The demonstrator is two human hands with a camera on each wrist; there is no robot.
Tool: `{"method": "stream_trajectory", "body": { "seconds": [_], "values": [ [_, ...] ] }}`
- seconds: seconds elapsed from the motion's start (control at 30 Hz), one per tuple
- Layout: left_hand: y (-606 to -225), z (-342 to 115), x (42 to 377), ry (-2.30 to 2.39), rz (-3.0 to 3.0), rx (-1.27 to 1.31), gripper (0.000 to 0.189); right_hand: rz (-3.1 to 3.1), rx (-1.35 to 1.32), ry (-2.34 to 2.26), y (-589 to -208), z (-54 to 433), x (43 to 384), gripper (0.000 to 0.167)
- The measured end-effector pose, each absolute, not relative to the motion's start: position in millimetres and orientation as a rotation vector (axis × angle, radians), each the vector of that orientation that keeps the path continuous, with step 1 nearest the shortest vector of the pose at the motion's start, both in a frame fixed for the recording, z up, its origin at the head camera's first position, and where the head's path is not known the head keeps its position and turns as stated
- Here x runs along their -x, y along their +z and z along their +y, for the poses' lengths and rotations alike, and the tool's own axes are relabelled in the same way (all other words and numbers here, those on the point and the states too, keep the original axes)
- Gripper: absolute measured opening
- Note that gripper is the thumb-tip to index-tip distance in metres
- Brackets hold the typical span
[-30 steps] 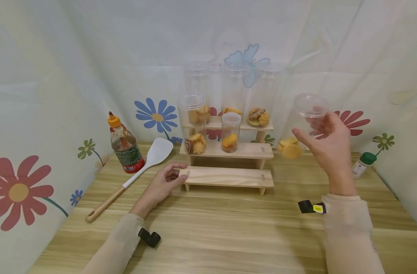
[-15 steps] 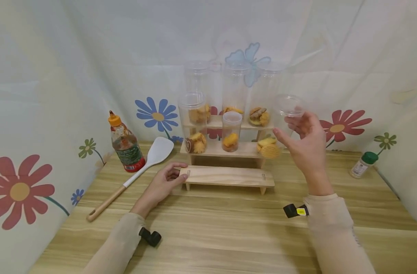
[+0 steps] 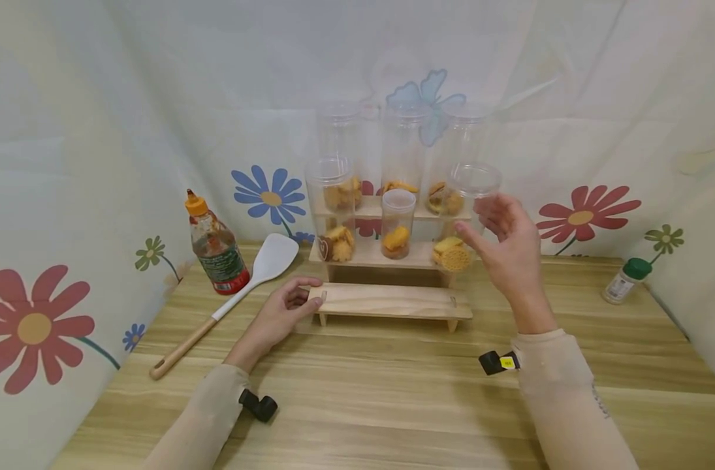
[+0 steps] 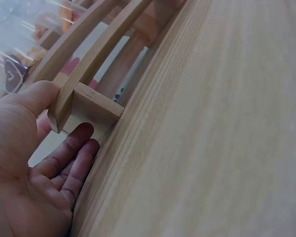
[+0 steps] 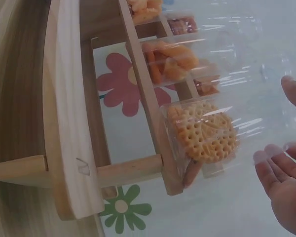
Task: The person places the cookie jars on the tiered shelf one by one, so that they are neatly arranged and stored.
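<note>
My right hand [image 3: 507, 251] holds a tall clear lidded jar [image 3: 476, 179] around its upper part, thumb and fingers on opposite sides. Round yellow cookies [image 5: 204, 131] lie in its bottom. The jar stands at the right end of the middle tier of a wooden stepped shelf [image 3: 392, 301]. My left hand [image 3: 281, 310] grips the left end of the lowest tier; in the left wrist view, its fingers [image 4: 76, 158] curl beside the shelf's leg. A small jar [image 3: 397, 225] and a tall jar [image 3: 330, 209] with cookies share the middle tier.
Several tall jars, such as the back-middle jar [image 3: 403, 150], stand on the top tier. A sauce bottle [image 3: 217, 245] and a white spatula [image 3: 239, 297] with a wooden handle are left; a green-capped shaker [image 3: 627, 281] is right. Patterned cloth [image 3: 216, 78] surrounds the table [image 3: 381, 398].
My right hand has carried the jar of cookies leftward, from beside the shelf onto the right end of the middle tier. The left hand stays on the lowest tier.
</note>
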State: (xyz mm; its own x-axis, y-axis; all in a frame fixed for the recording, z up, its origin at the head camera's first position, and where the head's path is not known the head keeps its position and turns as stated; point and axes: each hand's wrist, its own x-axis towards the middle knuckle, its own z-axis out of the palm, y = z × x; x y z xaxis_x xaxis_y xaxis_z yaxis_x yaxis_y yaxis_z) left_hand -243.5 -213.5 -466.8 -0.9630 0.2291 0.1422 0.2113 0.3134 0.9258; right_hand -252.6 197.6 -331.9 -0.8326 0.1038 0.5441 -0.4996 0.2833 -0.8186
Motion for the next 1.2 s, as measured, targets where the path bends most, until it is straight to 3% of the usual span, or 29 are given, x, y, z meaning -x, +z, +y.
{"method": "stream_trajectory", "body": {
  "seconds": [0.87, 1.2],
  "values": [
    [-467.7, -212.0, 247.4, 1.809, 2.541, -0.447, 0.038, -2.294, -0.289, 1.528, -341.0, 204.2, 257.6, 0.077],
    [-467.6, -213.2, 242.5, 1.776, 2.551, -0.413, 0.039, -2.473, -0.223, 1.449, -343.8, 205.6, 255.9, 0.095]
  ]
}}
